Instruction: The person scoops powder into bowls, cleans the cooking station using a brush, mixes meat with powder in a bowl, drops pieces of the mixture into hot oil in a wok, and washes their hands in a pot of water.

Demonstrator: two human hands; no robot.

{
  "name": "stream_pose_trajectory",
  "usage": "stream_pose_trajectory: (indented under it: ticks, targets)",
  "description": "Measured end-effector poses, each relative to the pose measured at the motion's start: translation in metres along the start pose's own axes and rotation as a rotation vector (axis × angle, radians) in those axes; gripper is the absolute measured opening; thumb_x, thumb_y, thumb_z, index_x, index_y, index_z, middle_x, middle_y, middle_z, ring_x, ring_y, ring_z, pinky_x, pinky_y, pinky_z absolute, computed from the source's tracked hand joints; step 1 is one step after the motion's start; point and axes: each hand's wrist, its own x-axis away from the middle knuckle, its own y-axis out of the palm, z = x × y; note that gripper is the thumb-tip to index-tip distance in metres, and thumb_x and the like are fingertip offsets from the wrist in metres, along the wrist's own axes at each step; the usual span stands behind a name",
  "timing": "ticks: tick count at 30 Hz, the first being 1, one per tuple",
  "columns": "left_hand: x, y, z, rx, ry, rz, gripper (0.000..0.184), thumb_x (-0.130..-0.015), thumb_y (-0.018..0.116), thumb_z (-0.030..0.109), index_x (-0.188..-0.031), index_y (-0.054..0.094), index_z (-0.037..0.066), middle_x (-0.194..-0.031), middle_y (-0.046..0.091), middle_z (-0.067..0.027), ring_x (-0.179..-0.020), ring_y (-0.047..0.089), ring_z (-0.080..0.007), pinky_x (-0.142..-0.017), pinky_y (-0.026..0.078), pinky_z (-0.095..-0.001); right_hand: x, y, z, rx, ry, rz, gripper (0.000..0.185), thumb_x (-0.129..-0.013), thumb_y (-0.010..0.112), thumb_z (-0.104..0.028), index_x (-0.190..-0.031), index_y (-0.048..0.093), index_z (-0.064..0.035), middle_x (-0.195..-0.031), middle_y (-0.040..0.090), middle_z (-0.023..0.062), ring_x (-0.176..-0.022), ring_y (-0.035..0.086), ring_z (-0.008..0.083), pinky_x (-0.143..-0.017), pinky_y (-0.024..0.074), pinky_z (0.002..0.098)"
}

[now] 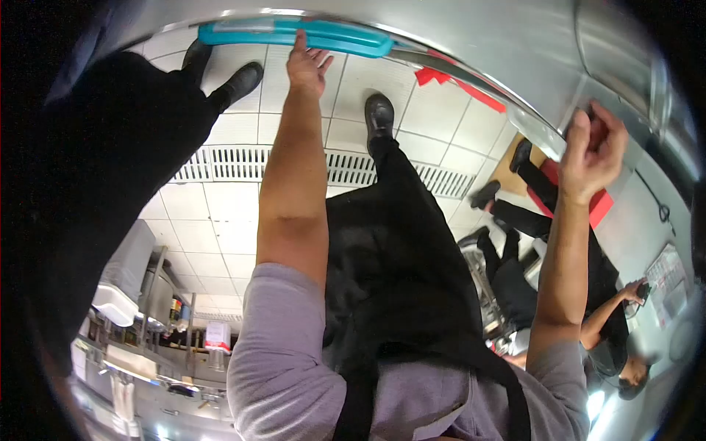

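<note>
My left hand [307, 67] reaches up to a long teal plastic piece [346, 42] under the edge of a steel surface [471, 22]. One finger lies against the teal piece and the others are spread, so the hand is open. Farther right, my right hand [592, 151] is at the edge of the steel, its fingers curled toward the thumb. Whatever is between them is hidden. A red strip [471, 90] hangs below the steel edge between my two hands.
Someone in black trousers [125, 140] stands close on the left. Several people are at the right, one a person in black [614, 353] holding a dark object. A floor grate [243, 163] crosses the white tiles. Shelving with containers [118, 303] stands at lower left.
</note>
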Motion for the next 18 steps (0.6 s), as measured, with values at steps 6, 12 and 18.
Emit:
stream_pose_trajectory:
  ticks: [6, 12, 18]
  targets:
    - [0.007, -0.012, -0.008, 0.120, -0.026, -0.093, 0.078, -0.101, 0.057, 0.051, -0.153, 0.027, 0.002, -0.145, 0.039, -0.0215, -0.128, 0.050, -0.0353, -0.107, 0.046, -0.0481, 0.012, 0.001, -0.002, 0.097, -0.080, 0.025, 0.019, -0.093, 0.070, -0.008, -0.111, 0.066, 0.0002, -0.081, 0.054, -0.0027, -0.065, 0.045, 0.0023, -0.059, 0.0377, 0.0167]
    - [0.016, -0.011, -0.013, 0.068, 0.018, -0.078, 0.079, -0.099, 0.057, 0.055, -0.146, 0.030, -0.002, -0.141, 0.042, -0.0205, -0.130, 0.049, -0.0347, -0.107, 0.044, -0.0466, 0.012, 0.002, -0.006, 0.049, -0.087, 0.022, 0.022, -0.095, 0.069, -0.011, -0.114, 0.066, -0.0003, -0.077, 0.054, -0.0042, -0.064, 0.046, 0.0023, -0.059, 0.0374, 0.0171]
    - [0.019, -0.022, -0.015, 0.057, -0.009, -0.010, 0.079, -0.100, 0.055, 0.056, -0.151, 0.027, 0.001, -0.139, 0.042, -0.0206, -0.128, 0.051, -0.0359, -0.104, 0.045, -0.0459, 0.015, 0.001, -0.011, 0.019, -0.076, -0.023, 0.025, -0.094, 0.070, -0.010, -0.116, 0.065, 0.0003, -0.076, 0.049, -0.0054, -0.066, 0.042, 0.0022, -0.061, 0.0346, 0.0169]
